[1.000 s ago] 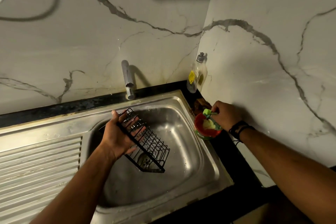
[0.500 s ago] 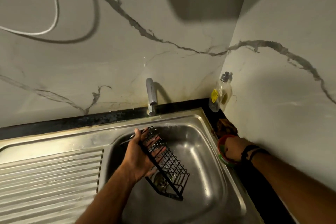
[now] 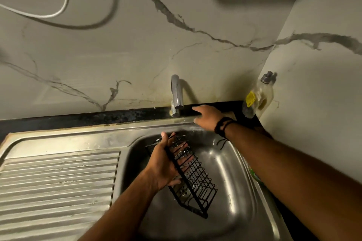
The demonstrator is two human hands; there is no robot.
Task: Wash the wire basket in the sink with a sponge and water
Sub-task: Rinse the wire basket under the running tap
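we count one wire basket (image 3: 193, 176), one faucet (image 3: 176, 95), one soap bottle (image 3: 257, 98) and two hands. the basket hangs tilted over the bowl of the sink (image 3: 231, 170), in front of the faucet, gripped at its long rim by the left hand (image 3: 163, 164), fingers curled through the wires. right of the faucet, the right hand (image 3: 207, 118) lies at the sink's back edge; we cannot tell its grip. left of the bowl, the ribbed drainboard (image 3: 58, 182) lies open.

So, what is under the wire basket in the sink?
Through the wire basket, the sink floor and perforated drain show. The left hand holds it; its fingers reach behind the grid.
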